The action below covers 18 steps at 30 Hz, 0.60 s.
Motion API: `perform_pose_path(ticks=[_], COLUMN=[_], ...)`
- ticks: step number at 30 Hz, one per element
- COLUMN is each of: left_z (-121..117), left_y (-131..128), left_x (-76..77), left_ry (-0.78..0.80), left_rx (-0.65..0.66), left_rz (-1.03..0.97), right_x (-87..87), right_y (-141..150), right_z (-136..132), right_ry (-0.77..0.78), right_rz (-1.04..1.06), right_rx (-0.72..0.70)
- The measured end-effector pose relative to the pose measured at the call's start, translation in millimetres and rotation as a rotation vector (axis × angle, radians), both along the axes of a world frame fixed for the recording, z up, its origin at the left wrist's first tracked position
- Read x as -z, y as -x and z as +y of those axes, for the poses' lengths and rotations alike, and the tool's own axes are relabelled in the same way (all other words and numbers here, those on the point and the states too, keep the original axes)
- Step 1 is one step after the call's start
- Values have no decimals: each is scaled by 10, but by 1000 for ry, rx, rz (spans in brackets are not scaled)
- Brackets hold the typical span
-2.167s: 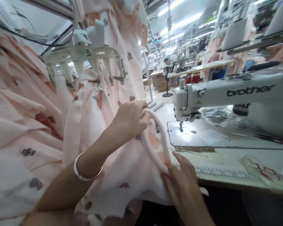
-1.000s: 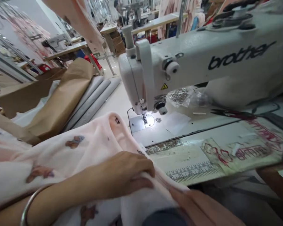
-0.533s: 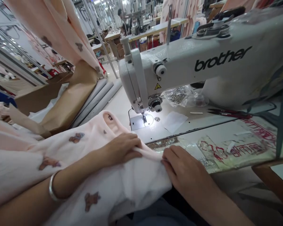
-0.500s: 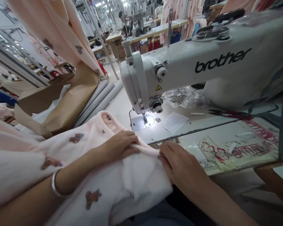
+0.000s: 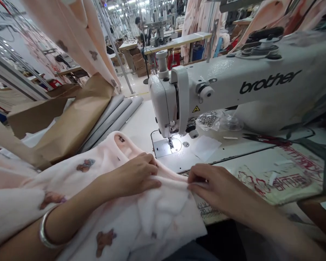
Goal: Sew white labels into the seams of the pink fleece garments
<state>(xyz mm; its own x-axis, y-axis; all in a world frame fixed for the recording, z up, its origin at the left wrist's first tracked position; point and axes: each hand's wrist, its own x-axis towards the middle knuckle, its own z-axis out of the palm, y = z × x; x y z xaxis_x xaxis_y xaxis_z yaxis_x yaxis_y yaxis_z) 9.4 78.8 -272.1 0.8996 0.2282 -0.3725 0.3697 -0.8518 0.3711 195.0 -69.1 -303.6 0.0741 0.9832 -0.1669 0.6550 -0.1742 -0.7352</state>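
A pale pink fleece garment [image 5: 103, 203] with brown bear prints lies across my lap and the front of the sewing table. My left hand [image 5: 138, 174], a silver bangle on its wrist, is closed on the garment near its curved, finished edge. Farther right, my right hand [image 5: 213, 185] pinches the end of that same edge between thumb and fingers, so the stretch between both hands is drawn fairly straight. Just beyond the cloth stands a white sewing machine [image 5: 174, 98], its needle area lit; the garment is in front of the needle plate, not under the presser foot.
Red-handled scissors [image 5: 271, 139] lie on the right of the table, near a plastic bag of small metal parts [image 5: 210, 119]. A white paper scrap [image 5: 206, 146] is beside the needle plate. Grey rolls [image 5: 111, 121] and brown paper [image 5: 73, 121] sit at the left, below hanging pink fabric [image 5: 89, 43].
My right hand has shifted slightly right along with the garment's edge, and the edge between my hands looks straighter. The camera view has also moved a little. Both hands keep hold of the cloth.
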Motion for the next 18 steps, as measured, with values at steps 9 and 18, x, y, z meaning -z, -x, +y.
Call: perform_pose_path(ticks=[9,18], left_z=[-252,-120], left_y=[-309,-312], left_x=[239,119], left_ry=[-123,210], left_rx=[-16,-182], left_rz=[-205,-89], right_x=[106,-7], right_y=[-53,-313], right_z=[249,388], right_ry=[-79,202], right_rz=[-75,423], right_rx=[-68,-259])
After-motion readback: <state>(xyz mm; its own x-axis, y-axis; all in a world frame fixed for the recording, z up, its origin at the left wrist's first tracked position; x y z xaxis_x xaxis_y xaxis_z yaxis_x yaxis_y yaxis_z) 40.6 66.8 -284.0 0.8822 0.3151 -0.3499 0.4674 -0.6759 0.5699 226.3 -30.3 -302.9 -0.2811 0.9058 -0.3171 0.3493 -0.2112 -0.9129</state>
